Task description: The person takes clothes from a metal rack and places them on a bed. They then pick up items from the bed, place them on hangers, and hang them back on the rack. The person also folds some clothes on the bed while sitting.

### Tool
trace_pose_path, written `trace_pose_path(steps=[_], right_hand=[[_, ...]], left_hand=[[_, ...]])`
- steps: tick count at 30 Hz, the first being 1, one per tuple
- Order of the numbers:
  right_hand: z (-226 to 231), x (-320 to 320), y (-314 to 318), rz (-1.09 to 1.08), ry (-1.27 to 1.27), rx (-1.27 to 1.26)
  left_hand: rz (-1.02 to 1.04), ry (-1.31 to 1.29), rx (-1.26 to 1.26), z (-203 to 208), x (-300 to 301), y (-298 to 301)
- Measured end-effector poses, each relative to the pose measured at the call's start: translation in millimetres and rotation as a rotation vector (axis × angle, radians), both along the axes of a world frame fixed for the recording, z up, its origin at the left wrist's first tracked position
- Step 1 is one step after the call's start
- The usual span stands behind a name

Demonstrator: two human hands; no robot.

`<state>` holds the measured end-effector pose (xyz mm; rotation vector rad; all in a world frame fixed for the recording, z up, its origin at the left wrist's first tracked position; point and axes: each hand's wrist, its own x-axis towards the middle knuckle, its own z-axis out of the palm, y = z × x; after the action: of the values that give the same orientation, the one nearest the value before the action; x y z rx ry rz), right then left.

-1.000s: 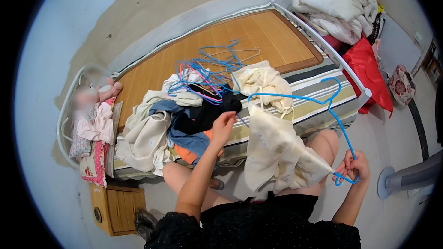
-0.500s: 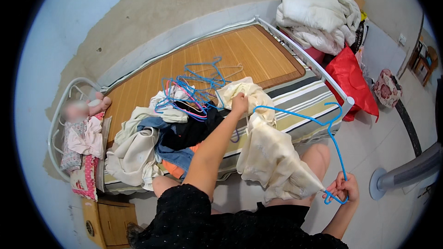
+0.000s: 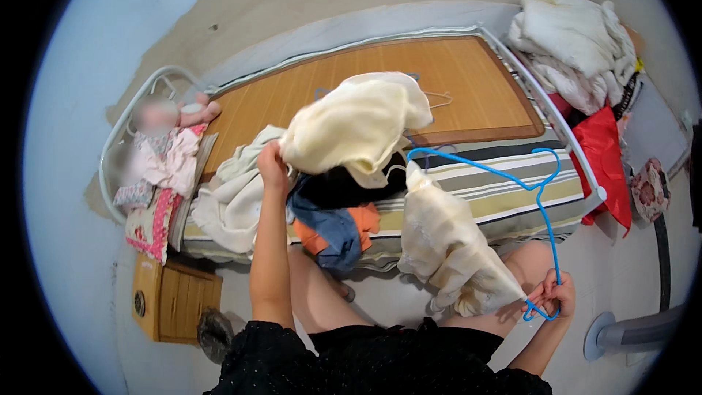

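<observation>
My left hand (image 3: 273, 167) grips the edge of a cream garment (image 3: 351, 128), lifted and billowing above the bed. At my right knee, my right hand (image 3: 556, 294) is closed round one end of a blue clothes hanger (image 3: 542, 205), its hook pointing up toward the bed. A cream cloth with faint patterning (image 3: 457, 249) hangs along the hanger and over my right thigh, one corner close to my right fingers. Whether the two cream pieces are one garment I cannot tell. The lifted cloth hides most of the hangers lying behind it.
On the striped bed (image 3: 512, 161) lie a bamboo mat (image 3: 468, 66), whitish clothes (image 3: 238, 183), a black garment (image 3: 344, 189), blue denim (image 3: 322, 223) and an orange cloth (image 3: 363, 223). A wooden cabinet (image 3: 186, 296) stands at left, a red bag (image 3: 603, 164) and piled bedding (image 3: 574, 36) at right.
My left hand has moved left, drawing the cream garment up and across the clothes and hangers. My right hand still holds the hanger. The view has shifted, so the bed appears farther right.
</observation>
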<state>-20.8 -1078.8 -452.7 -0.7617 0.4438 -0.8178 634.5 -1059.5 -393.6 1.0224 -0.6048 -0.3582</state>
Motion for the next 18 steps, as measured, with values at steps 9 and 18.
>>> trace_pose_path(steps=[9, 18], right_hand=[[3.7, 75.4, -16.3, 0.051, 0.119, 0.013], [10.3, 98.9, 3.8, 0.057, 0.125, 0.046]], left_hand=[[0.610, -0.924, 0.610, -119.7, -30.2, 123.8], [0.113, -1.120, 1.031, -121.8, -90.6, 55.0]])
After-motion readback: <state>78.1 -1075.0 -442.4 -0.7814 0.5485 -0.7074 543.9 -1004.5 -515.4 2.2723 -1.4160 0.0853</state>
